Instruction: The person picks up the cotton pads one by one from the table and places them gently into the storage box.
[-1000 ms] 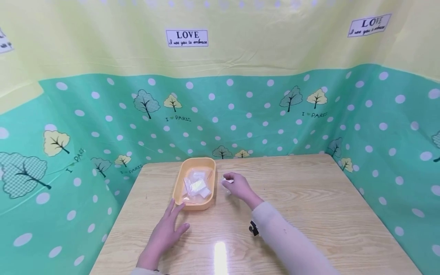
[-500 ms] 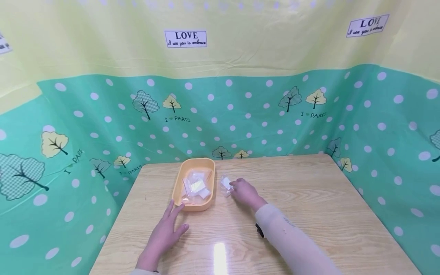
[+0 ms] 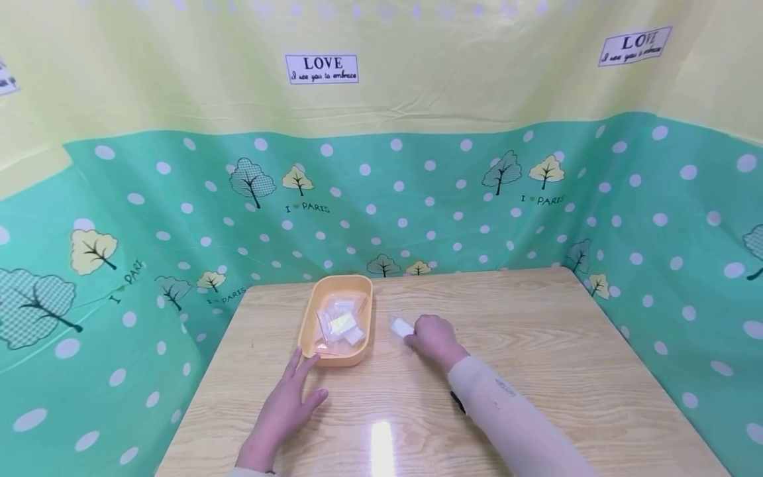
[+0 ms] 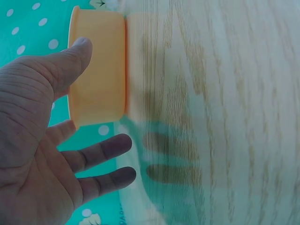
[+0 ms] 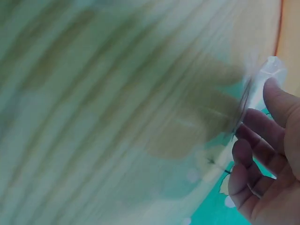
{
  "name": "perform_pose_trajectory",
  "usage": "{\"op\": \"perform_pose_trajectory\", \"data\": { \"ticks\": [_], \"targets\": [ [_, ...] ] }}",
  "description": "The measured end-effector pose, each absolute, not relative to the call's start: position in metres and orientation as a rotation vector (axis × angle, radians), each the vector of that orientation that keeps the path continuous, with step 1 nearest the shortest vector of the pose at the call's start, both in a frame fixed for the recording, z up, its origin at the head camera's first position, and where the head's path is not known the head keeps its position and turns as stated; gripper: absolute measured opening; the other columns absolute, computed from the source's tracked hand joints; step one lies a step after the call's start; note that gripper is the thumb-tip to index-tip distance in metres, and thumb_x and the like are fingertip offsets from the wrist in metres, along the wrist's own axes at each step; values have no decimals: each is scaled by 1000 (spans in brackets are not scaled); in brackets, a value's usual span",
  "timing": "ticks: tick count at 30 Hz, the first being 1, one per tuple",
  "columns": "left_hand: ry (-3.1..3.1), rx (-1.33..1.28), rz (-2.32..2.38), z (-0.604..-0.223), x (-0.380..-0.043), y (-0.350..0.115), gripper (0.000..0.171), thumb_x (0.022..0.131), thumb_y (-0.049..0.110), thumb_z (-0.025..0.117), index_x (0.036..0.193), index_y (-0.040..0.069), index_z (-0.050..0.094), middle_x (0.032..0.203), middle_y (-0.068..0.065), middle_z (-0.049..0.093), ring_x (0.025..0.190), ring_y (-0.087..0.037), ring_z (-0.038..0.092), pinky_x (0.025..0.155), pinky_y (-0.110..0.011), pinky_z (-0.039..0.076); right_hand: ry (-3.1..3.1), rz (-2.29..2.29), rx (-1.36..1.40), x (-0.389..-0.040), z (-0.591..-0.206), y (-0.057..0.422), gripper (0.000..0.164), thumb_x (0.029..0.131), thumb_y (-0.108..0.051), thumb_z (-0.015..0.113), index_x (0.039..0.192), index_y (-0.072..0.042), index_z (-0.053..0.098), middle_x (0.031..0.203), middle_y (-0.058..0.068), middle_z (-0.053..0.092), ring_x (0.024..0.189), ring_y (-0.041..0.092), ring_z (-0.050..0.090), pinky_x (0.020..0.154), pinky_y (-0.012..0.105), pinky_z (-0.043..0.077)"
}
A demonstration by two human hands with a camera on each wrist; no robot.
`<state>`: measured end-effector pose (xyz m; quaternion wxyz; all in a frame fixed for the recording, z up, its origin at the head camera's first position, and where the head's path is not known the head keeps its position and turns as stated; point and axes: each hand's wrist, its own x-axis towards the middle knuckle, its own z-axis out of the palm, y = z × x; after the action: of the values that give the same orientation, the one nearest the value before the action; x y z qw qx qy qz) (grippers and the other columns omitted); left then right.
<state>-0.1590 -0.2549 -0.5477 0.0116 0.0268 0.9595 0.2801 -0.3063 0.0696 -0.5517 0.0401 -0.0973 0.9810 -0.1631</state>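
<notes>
In the head view my right hand (image 3: 438, 339) pinches the right end of a small clear plastic bag (image 3: 401, 326) with a white piece inside. In the right wrist view the bag (image 5: 272, 68) stands out past the thumb, just off or touching the table; I cannot tell which. My left hand (image 3: 285, 404) has its fingers spread, its fingertips at the near left corner of an orange plastic basin (image 3: 306, 318). Several clear bags (image 3: 342, 324) with white contents lie inside that basin. The left wrist view shows the basin's outer wall (image 4: 101, 65) beyond the thumb, with nothing gripped.
Both hands work over a wood-grain table (image 3: 536, 331). A green and yellow printed curtain (image 3: 417, 199) closes off the back and both sides. Bright light reflects off the table's front (image 3: 382, 447).
My right hand has moved right and a little nearer, first loosening over the bag, then pinching its right end and drawing it slightly along. The left hand stays at the basin.
</notes>
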Motion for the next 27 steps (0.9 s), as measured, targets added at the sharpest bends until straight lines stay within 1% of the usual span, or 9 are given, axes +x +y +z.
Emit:
{"op": "perform_pose_trajectory", "data": {
  "ticks": [3, 5, 7, 10, 13, 17, 21, 25, 27],
  "targets": [
    [2994, 86, 877, -547, -158, -255, 77, 101, 34, 75, 167, 24, 37, 181, -19, 8, 143, -58, 51, 108, -75, 49, 3037, -449, -293, -308, -552, 74, 28, 87, -39, 88, 87, -13, 77, 84, 0, 73, 75, 19, 65, 74, 40, 60],
    [2996, 89, 882, -546, -158, -255, 77, 101, 34, 75, 167, 24, 38, 181, -19, 9, 143, -58, 51, 108, -75, 50, 3038, -464, -309, -308, -553, 77, 28, 85, -34, 90, 99, -12, 79, 95, 3, 78, 86, 22, 71, 82, 43, 62],
    [2997, 91, 887, -546, -158, -254, 77, 101, 34, 75, 167, 23, 38, 181, -19, 9, 143, -58, 51, 109, -75, 49, 3019, -508, -316, -308, -553, 79, 36, 85, -29, 91, 113, -10, 79, 108, 7, 81, 99, 27, 75, 90, 47, 62],
    [2995, 87, 889, -546, -157, -254, 77, 101, 34, 75, 167, 23, 38, 181, -19, 9, 144, -58, 50, 109, -75, 49, 2988, -540, -308, -308, -553, 80, 43, 86, -25, 90, 125, -11, 78, 122, 9, 80, 113, 31, 74, 98, 50, 61],
    [2991, 84, 888, -546, -157, -255, 77, 101, 34, 75, 167, 24, 37, 181, -19, 9, 145, -57, 49, 110, -75, 48, 2979, -531, -308, -307, -552, 81, 35, 87, -24, 89, 119, -13, 80, 118, 9, 77, 109, 30, 73, 96, 50, 62],
    [2992, 88, 889, -547, -158, -255, 77, 101, 34, 75, 167, 24, 37, 181, -19, 9, 145, -57, 49, 110, -75, 48, 3003, -524, -331, -307, -551, 83, 15, 88, -21, 87, 101, -16, 82, 104, 5, 72, 96, 24, 70, 88, 47, 62],
    [2993, 90, 888, -548, -158, -255, 77, 101, 34, 75, 167, 24, 37, 181, -19, 9, 145, -57, 50, 109, -75, 49, 3005, -552, -331, -306, -550, 85, 6, 91, -20, 83, 90, -18, 79, 99, 1, 76, 93, 21, 70, 87, 46, 61],
    [2995, 93, 884, -548, -158, -255, 78, 101, 35, 75, 167, 24, 37, 181, -19, 9, 144, -57, 50, 109, -75, 49, 2990, -619, -309, -305, -547, 88, 3, 94, -17, 81, 96, -16, 79, 100, 1, 78, 94, 21, 72, 89, 46, 62],
    [2997, 97, 885, -548, -158, -255, 78, 100, 34, 75, 167, 23, 37, 181, -19, 9, 144, -57, 50, 109, -75, 49, 2971, -700, -273, -305, -545, 89, 10, 93, -13, 81, 103, -14, 79, 99, 2, 77, 92, 21, 71, 87, 44, 62]
  ]
}}
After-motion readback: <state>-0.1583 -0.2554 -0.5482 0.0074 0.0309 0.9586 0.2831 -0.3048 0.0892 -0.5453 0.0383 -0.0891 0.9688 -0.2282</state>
